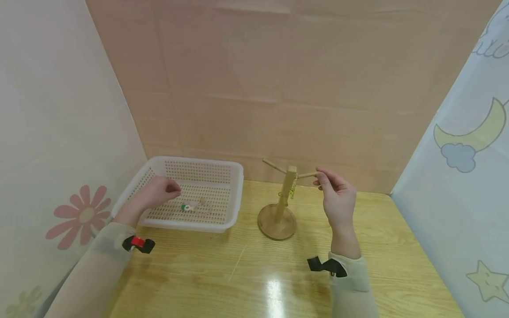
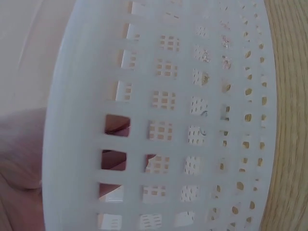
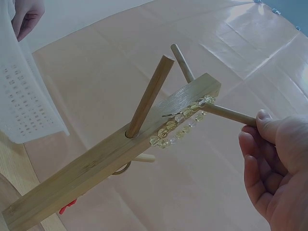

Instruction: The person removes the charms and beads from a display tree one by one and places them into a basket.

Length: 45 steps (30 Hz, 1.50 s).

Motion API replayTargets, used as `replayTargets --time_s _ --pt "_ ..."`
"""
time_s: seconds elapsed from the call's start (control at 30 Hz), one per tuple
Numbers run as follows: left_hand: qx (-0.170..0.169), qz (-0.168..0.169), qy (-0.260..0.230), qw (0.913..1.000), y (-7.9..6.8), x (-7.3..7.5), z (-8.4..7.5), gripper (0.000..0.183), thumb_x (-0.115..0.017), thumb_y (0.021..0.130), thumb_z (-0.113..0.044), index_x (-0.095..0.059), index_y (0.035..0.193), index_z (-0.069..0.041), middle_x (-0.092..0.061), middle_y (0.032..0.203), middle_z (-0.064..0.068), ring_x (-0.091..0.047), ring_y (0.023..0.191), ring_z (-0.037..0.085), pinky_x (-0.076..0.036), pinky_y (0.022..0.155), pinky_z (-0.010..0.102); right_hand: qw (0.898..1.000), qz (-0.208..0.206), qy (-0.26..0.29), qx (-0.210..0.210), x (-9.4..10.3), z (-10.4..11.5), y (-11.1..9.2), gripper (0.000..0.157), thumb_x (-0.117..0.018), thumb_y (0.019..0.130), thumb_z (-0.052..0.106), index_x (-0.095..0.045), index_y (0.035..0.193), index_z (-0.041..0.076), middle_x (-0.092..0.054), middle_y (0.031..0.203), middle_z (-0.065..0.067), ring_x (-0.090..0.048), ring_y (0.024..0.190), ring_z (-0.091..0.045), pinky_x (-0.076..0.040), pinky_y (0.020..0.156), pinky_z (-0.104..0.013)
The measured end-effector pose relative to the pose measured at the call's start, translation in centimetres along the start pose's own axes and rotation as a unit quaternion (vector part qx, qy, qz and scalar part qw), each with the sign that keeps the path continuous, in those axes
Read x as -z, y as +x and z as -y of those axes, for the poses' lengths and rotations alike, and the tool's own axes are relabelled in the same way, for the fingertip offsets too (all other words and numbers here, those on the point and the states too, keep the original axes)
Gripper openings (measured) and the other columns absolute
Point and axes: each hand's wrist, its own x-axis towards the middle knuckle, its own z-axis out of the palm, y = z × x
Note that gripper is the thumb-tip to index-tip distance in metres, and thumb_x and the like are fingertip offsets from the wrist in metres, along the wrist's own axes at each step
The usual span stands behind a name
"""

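Note:
My right hand pinches the tip of a wooden peg on an upright rack with a round base. A bracelet of clear and yellowish beads hangs on that same peg, close against the post. Over the white plastic basket hovers my left hand, its fingers loosely bent with nothing visible in them. Below it in the basket lie small pieces of jewellery, one with a green and white part. The basket's wall covers some of the left fingers in the left wrist view.
More pegs stick out of the post, among them a bare upper peg. A ring-shaped item and something red show lower on the rack. Basket and rack stand on a wooden table before a brown backdrop.

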Motion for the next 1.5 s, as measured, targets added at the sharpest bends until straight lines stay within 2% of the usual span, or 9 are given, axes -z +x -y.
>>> replayTargets --time_s 0.23,0.47,0.6,0.8,1.07,1.3,1.5 --pt "0.013 -0.01 -0.016 0.9998 0.1 0.4 -0.3 0.014 -0.074 0.101 -0.011 -0.08 0.108 0.001 -0.079 0.1 0.009 -0.073 0.092 0.026 -0.061 0.086 0.051 1.0 -0.001 -0.001 0.002 0.0 0.1 0.0 0.022 -0.075 0.102 0.013 -0.08 0.117 -0.004 -0.078 0.087 0.005 -0.073 0.076 -0.015 -0.057 0.074 -0.022" --pt "-0.008 -0.027 -0.011 0.9995 0.1 0.6 -1.0 0.016 -0.075 0.101 -0.013 -0.08 0.108 0.0 -0.079 0.099 0.008 -0.074 0.091 0.025 -0.062 0.084 0.051 1.0 -0.001 -0.009 0.002 0.0 0.2 0.0 0.028 -0.074 0.103 0.013 -0.076 0.119 -0.01 -0.078 0.087 0.007 -0.072 0.076 -0.011 -0.057 0.073 -0.022" --pt "-0.016 -0.034 -0.017 0.9992 0.0 0.6 -1.8 0.019 -0.074 0.103 -0.017 -0.08 0.112 -0.001 -0.079 0.102 0.008 -0.074 0.093 0.023 -0.062 0.084 0.05 1.0 -0.001 -0.01 0.002 0.0 0.2 0.0 0.027 -0.075 0.103 0.013 -0.077 0.118 -0.008 -0.078 0.087 0.007 -0.072 0.077 -0.01 -0.057 0.073 -0.022" --pt "-0.029 -0.051 -0.044 0.9973 -0.2 0.4 -4.5 0.022 -0.073 0.104 -0.022 -0.081 0.117 -0.006 -0.08 0.108 0.006 -0.075 0.097 0.024 -0.062 0.086 0.05 1.0 -0.002 -0.007 0.001 0.0 0.2 -0.1 0.021 -0.075 0.102 0.013 -0.08 0.117 -0.002 -0.078 0.087 0.006 -0.072 0.077 -0.009 -0.057 0.073 -0.022" --pt "-0.053 -0.085 -0.099 0.9901 -0.2 -0.6 -8.3 0.025 -0.074 0.104 -0.028 -0.081 0.118 -0.008 -0.08 0.108 0.003 -0.076 0.097 0.021 -0.063 0.087 0.046 1.0 -0.003 -0.002 0.0 -0.2 0.7 -0.2 0.021 -0.074 0.102 0.009 -0.079 0.118 -0.004 -0.078 0.087 0.006 -0.072 0.077 -0.009 -0.056 0.073 -0.02" --pt "-0.095 -0.115 -0.144 0.9782 -0.3 -1.8 -11.5 0.02 -0.078 0.101 -0.025 -0.082 0.114 -0.01 -0.08 0.106 0.001 -0.076 0.09 0.016 -0.065 0.079 0.037 1.0 -0.009 -0.003 0.001 -0.5 0.8 -0.3 0.022 -0.073 0.103 0.009 -0.078 0.123 0.002 -0.077 0.091 0.005 -0.072 0.078 -0.009 -0.055 0.072 -0.022" --pt "-0.138 -0.136 -0.179 0.9646 -0.3 -3.7 -13.7 0.014 -0.079 0.1 -0.019 -0.083 0.111 -0.011 -0.081 0.103 -0.002 -0.075 0.086 0.011 -0.064 0.076 0.032 1.0 -0.02 -0.008 -0.012 -0.6 0.8 -0.3 0.021 -0.074 0.103 0.013 -0.077 0.122 0.004 -0.078 0.096 0.004 -0.072 0.08 -0.01 -0.055 0.072 -0.022"
